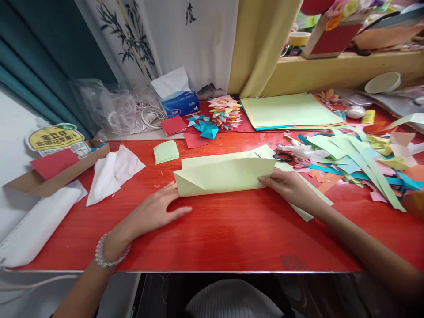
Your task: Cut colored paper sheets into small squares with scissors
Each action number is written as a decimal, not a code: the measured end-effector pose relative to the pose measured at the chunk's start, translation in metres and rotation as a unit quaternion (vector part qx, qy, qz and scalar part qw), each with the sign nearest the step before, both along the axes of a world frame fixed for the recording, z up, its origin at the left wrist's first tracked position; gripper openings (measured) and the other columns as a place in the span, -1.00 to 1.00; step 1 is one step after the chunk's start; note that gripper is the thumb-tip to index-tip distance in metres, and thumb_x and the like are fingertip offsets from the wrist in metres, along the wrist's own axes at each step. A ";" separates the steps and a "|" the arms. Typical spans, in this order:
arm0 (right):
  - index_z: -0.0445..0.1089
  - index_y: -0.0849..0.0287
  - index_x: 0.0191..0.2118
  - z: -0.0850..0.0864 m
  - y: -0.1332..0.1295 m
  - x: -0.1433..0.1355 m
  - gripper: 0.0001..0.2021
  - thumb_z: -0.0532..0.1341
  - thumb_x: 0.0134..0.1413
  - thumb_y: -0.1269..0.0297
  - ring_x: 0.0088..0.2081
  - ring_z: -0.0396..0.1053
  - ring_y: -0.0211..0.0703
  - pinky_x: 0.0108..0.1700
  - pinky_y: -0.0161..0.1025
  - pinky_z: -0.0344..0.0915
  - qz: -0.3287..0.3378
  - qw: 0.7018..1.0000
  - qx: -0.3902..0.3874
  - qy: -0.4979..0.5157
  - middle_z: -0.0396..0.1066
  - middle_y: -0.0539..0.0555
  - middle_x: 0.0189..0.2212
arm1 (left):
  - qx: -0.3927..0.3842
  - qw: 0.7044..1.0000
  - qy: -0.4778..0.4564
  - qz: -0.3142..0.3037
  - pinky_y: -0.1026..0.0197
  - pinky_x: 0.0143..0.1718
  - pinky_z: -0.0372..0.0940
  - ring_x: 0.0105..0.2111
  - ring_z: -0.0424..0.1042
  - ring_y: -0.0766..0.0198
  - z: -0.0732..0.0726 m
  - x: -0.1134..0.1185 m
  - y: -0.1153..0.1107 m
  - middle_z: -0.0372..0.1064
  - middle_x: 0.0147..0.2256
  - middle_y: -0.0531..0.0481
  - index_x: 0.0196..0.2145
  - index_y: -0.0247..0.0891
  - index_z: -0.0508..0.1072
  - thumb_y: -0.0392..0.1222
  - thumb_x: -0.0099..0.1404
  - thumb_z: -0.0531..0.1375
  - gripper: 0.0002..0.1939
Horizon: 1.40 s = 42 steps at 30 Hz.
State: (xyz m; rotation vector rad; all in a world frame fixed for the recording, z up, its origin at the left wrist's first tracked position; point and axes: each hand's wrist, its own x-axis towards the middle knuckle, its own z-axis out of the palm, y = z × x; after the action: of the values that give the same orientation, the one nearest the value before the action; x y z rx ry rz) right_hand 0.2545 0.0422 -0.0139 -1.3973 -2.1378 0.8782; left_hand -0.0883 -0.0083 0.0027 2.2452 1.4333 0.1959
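Note:
A folded sheet of pale green paper [225, 176] stands on the red table in front of me, its near flap raised. My right hand [281, 183] pinches the lower right end of this sheet. At the left end, my left hand [165, 205] rests with thumb stretched out and fingers partly behind the paper's edge; it does not grip the sheet. Scissors [283, 157] with black handles lie behind the right end, their blades partly hidden. Under my right forearm is a pale green paper strip [308, 205].
Paper scraps [357, 159] pile up at the right. Behind stand stacked coloured sheets [291, 110], a folded-paper model [225, 112] and a blue tissue pack [180, 104]. Green squares [166, 152], crumpled tissue [114, 172] and a cardboard tray [66, 172] lie leftward.

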 end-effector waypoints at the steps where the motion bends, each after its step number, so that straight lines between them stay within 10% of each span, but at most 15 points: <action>1: 0.32 0.16 -0.44 0.000 -0.001 -0.003 -0.66 0.02 0.17 0.03 -0.37 0.32 -0.15 -0.37 -0.26 0.20 -0.024 1.000 0.004 -0.006 0.38 0.03 -0.43 | -0.007 0.999 -0.032 0.040 0.05 0.07 0.16 0.05 0.28 0.11 -0.001 0.004 0.000 0.27 0.10 -0.01 0.04 -0.10 0.35 0.07 0.30 -0.01 -0.58; 7: 0.11 0.14 -0.56 -0.001 -0.003 -0.020 -0.67 0.01 0.16 0.08 -0.57 0.08 -0.27 -0.50 -0.30 -0.03 -0.096 0.992 0.034 -0.069 0.14 -0.05 -0.64 | -0.012 0.958 -0.136 0.253 0.22 -0.31 0.21 -0.36 0.38 0.22 -0.012 0.020 0.002 0.41 -0.41 0.06 -0.44 -0.20 0.35 0.16 0.23 0.05 -0.64; 11: 0.10 0.13 -0.52 -0.005 -0.005 -0.027 -0.74 0.04 0.14 0.16 -0.57 0.10 -0.24 -0.50 -0.29 -0.02 -0.115 0.984 0.079 -0.113 0.13 -0.06 -0.64 | -0.016 0.923 -0.217 0.318 0.23 -0.32 0.19 -0.37 0.38 0.24 -0.017 0.024 0.001 0.40 -0.42 0.08 -0.19 -0.18 0.28 0.12 0.18 0.14 -0.63; 18: 0.02 0.29 0.18 -0.007 -0.016 -0.031 -0.51 0.05 0.18 0.21 -0.10 0.34 0.10 -0.16 -0.02 0.28 -0.117 0.953 0.248 -0.130 0.32 0.33 -0.07 | 0.035 0.971 -0.076 0.226 0.15 -0.21 0.21 -0.27 0.32 0.20 -0.012 0.040 -0.001 0.33 -0.29 -0.03 0.10 -0.17 0.28 -0.04 0.33 -0.03 -0.58; 22: -0.13 0.20 0.29 -0.003 -0.035 -0.045 -0.42 0.05 0.20 0.28 0.25 -0.04 0.11 0.19 0.09 0.03 0.075 0.907 0.385 -0.157 0.07 0.29 0.21 | 0.060 0.978 -0.023 0.201 0.18 -0.25 0.20 -0.31 0.30 0.21 -0.011 0.039 0.004 0.24 -0.39 0.00 0.13 -0.15 0.27 -0.03 0.36 -0.08 -0.56; 26: 0.01 0.27 0.25 -0.010 -0.048 -0.062 -0.48 0.00 0.24 0.16 0.26 -0.04 0.05 0.24 0.05 -0.01 0.207 0.897 0.343 -0.186 0.09 0.16 0.22 | 0.052 0.980 -0.022 0.193 0.24 -0.34 0.17 -0.38 0.28 0.26 -0.010 0.036 0.008 0.16 -0.46 0.04 0.11 -0.09 0.31 -0.02 0.36 -0.07 -0.57; 42: 0.04 0.30 0.25 -0.022 -0.053 -0.063 -0.45 -0.04 0.25 0.08 0.25 -0.03 0.02 0.23 0.05 0.03 0.188 0.923 0.275 -0.193 0.03 0.14 0.24 | 0.029 0.986 0.077 0.146 0.07 -0.15 0.14 -0.27 0.30 0.16 -0.011 0.040 0.008 0.25 -0.32 -0.02 0.16 -0.07 0.22 0.12 0.32 -0.08 -0.49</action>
State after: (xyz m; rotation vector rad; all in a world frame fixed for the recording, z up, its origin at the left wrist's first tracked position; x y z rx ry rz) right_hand 0.1912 -0.0112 -0.0357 -0.9322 -2.7202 0.0700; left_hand -0.0485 0.0002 -0.0079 2.1257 1.8601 0.1605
